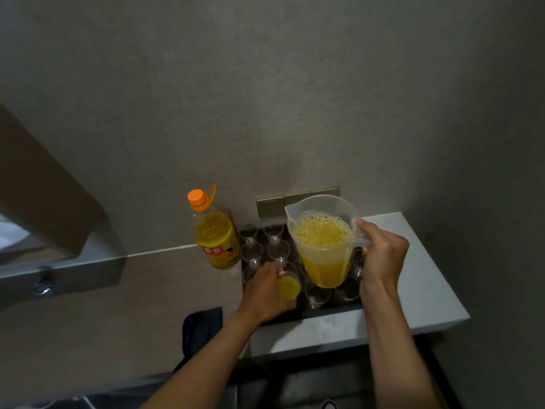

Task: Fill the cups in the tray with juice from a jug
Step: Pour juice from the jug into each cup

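Note:
A clear plastic jug point(323, 246) holding frothy orange juice hangs upright above the dark tray point(330, 311), and my right hand point(383, 255) grips its handle. My left hand point(265, 290) holds a small clear cup point(288, 287) nearly full of juice over the tray's front left part. Several empty clear cups point(278, 250) stand in rows in the tray; some are hidden behind the jug and my hands.
An orange-capped juice bottle point(215, 234) stands just left of the tray against the wall. The tray sits on a white counter point(418, 278) with bare surface to its right. A wall socket plate point(271, 205) is behind the cups. A dark bag point(200, 326) lies below left.

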`<state>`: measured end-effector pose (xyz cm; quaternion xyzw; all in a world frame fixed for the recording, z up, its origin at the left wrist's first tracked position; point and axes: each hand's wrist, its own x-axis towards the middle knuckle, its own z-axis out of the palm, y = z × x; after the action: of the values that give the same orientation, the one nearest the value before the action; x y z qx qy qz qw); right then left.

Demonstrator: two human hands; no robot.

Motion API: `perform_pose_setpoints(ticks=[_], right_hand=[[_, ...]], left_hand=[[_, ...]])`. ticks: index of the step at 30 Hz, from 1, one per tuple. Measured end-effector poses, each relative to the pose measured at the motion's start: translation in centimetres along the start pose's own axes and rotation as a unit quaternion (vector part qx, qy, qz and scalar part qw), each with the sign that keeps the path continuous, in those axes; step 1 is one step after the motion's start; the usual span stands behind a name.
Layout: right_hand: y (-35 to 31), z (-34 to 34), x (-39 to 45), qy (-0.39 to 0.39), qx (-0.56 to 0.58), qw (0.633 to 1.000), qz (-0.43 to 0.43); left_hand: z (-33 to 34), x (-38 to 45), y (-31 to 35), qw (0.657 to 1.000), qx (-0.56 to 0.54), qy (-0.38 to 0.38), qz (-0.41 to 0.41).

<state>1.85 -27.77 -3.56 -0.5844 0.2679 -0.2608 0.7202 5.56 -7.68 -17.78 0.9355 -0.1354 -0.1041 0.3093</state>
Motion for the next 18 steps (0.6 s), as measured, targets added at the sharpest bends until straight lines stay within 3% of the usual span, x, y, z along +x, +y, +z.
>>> perform_pose_setpoints(ticks=[5,18], right_hand=[[0.0,-0.4,0.2,-0.008,-0.004,1.000,0.003],[0.8,-1.5,0.6,-0.007,-0.021,1.000,0.014]], left_hand=[[1.1,0.2,-0.9,0.989,0.137,0.025,0.046],[4.0,-0.1,-2.9,0.984,0.167,0.038,0.045]])
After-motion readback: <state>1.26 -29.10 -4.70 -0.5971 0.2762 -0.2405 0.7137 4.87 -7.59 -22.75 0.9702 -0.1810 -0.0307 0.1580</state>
